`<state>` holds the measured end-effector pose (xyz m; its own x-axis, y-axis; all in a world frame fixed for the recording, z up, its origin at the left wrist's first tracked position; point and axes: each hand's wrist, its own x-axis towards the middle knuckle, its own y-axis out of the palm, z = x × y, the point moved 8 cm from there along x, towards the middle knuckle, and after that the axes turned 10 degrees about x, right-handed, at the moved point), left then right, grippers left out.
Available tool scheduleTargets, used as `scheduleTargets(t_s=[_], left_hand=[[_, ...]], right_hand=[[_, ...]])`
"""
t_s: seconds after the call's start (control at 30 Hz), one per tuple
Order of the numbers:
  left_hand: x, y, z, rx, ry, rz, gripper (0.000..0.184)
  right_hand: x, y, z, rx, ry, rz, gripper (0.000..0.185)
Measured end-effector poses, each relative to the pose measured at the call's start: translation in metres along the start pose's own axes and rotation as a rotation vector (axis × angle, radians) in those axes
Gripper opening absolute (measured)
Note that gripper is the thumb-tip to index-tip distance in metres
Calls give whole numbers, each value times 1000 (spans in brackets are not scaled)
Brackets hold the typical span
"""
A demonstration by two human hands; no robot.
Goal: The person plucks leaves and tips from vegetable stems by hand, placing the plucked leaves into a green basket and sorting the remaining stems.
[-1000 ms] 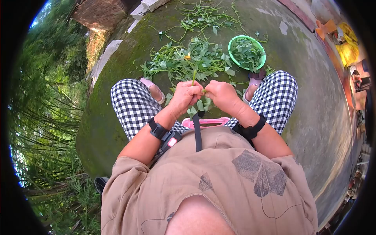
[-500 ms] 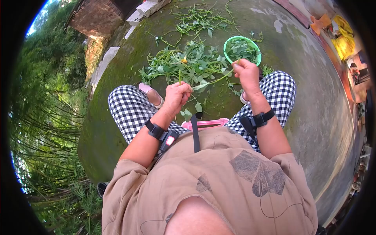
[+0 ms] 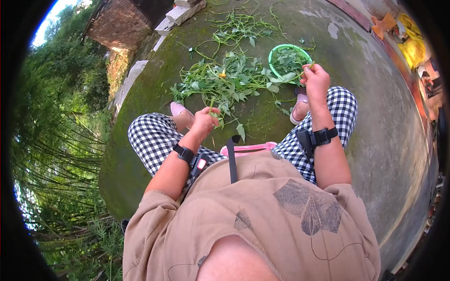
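My left hand (image 3: 205,121) is closed on a green vine stem (image 3: 211,105) that sticks up past the fingers, in front of the left knee. My right hand (image 3: 316,82) pinches a leafy sprig (image 3: 287,77) beside the near right rim of a green basket (image 3: 270,60). The sprig's leaf hangs over that rim, and more leaves lie inside the basket. A heap of leafy vines (image 3: 225,75) spreads on the ground between the feet and to the basket's left.
Bare, thin stems (image 3: 239,25) lie in a looser pile farther out. Under me is a pink stool (image 3: 248,149). Stone blocks (image 3: 185,13) edge the mossy ground at upper left; a yellow bag (image 3: 412,44) is at far right.
My hands have moved apart. The right one has gone outward to the right with the sprig, and the left has dropped slightly back with the stem.
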<state>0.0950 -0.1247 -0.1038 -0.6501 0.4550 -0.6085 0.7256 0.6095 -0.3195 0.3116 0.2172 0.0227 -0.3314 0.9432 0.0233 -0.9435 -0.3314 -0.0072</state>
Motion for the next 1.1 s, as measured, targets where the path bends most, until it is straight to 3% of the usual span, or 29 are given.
scheduleTargets(t_s=[0.2,0.23,0.33,0.43,0.53,0.6,0.7,0.77,0.87,0.9,1.0,1.03,1.1], left_hand=[[-1,10,9,235,-11,156,14],[8,11,-1,492,148,125,14],[-3,14,-5,574,57,172,18],[15,12,2,508,80,46,18],[0,17,-23,71,265,75,22],[1,22,-32,69,343,148,27],[-21,43,-58,-68,496,220,26],[-56,49,-79,-5,436,289,24],[-64,55,-77,-30,320,371,18],[-65,54,-75,-83,289,372,16],[-60,42,-75,-168,251,339,12],[-63,39,-79,-189,245,321,11],[-53,43,-71,-223,248,320,10]], right_hand=[[-5,19,-10,-93,-15,119,13],[-5,26,-15,-94,-6,142,13],[-12,40,-17,-131,25,238,13],[-19,56,-19,-139,14,352,13],[-39,79,-32,-14,202,512,13],[-57,95,-40,51,329,661,12],[-84,110,-24,115,394,716,13],[-93,114,-17,158,398,714,12],[-93,113,-4,-30,251,716,13],[-85,108,6,-451,-48,666,15],[-140,103,152,-309,-510,699,18],[-163,98,201,-10,-574,763,20],[-220,87,293,179,-714,966,22]])
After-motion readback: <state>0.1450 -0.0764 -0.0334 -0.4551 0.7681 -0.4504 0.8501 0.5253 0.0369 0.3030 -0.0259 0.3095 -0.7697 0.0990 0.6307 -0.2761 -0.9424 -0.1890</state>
